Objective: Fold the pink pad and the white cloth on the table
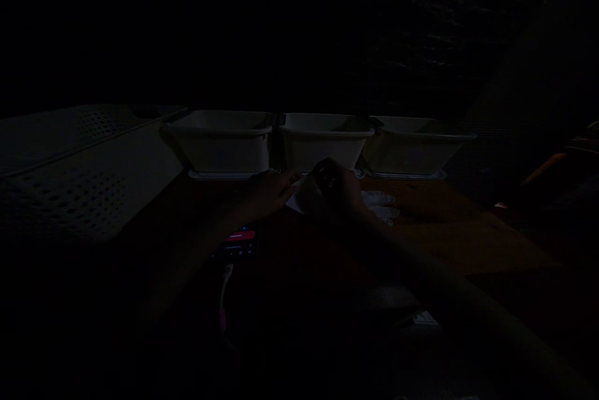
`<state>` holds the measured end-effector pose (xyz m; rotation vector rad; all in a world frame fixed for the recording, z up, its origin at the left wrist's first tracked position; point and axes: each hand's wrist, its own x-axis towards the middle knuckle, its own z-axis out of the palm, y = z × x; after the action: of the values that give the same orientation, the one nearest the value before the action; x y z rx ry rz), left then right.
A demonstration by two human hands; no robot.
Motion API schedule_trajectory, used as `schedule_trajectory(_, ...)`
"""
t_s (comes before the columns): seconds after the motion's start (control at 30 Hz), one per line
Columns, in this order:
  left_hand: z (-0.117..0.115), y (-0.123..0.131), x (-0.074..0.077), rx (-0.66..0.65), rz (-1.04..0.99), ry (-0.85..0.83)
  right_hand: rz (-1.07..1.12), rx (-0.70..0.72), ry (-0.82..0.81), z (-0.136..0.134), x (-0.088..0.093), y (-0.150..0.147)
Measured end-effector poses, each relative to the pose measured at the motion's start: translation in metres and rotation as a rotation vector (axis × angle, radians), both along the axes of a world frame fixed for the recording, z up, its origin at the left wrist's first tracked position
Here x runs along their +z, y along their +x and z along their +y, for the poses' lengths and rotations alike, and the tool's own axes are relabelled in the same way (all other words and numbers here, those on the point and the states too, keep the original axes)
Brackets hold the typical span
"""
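The view is very dark. My left hand (pixel 274 191) reaches to the middle of the wooden table (pixel 421 231), its fingers stretched out and slightly apart at the left edge of a pale, paper-like sheet (pixel 303 200). Over the right part of that sheet is my right hand (pixel 344 186), with its fingers curled closed. Whatever it grips is lost in shadow. Just right of this hand lies a whitish, crumpled thing with finger-like ends, resembling a glove (pixel 382 205).
Three pale tubs (pixel 224 150) stand in a row behind my hands. A large perforated basket (pixel 93 181) is at left. Near my left forearm lies a lit phone (pixel 241 243) with a cable (pixel 226 278). Another person's arm (pixel 545 169) shows at far right.
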<state>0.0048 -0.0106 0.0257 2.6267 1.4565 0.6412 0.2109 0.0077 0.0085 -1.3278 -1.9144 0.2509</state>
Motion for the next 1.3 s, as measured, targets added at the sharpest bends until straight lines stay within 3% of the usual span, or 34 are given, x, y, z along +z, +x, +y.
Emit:
schedule_trajectory(0.43, 0.006, -0.002, -0.001, 0.004, -0.014, 0.117, -0.022, 0.113, 0.077, -0.002, -0.002, 0.001)
schedule_trajectory(0.83, 0.01, -0.002, -0.002, -0.032, -0.047, 0.193, -0.013, 0.109, 0.076, -0.004, -0.001, 0.003)
schedule_trajectory(1.1, 0.008, -0.002, -0.002, -0.055, -0.039, 0.165, -0.073, 0.262, 0.367, 0.002, -0.007, 0.003)
schedule_trajectory(1.3, 0.008, -0.002, -0.002, -0.063, -0.029, 0.116, -0.127, 0.307, 0.355, 0.0, -0.007, 0.0)
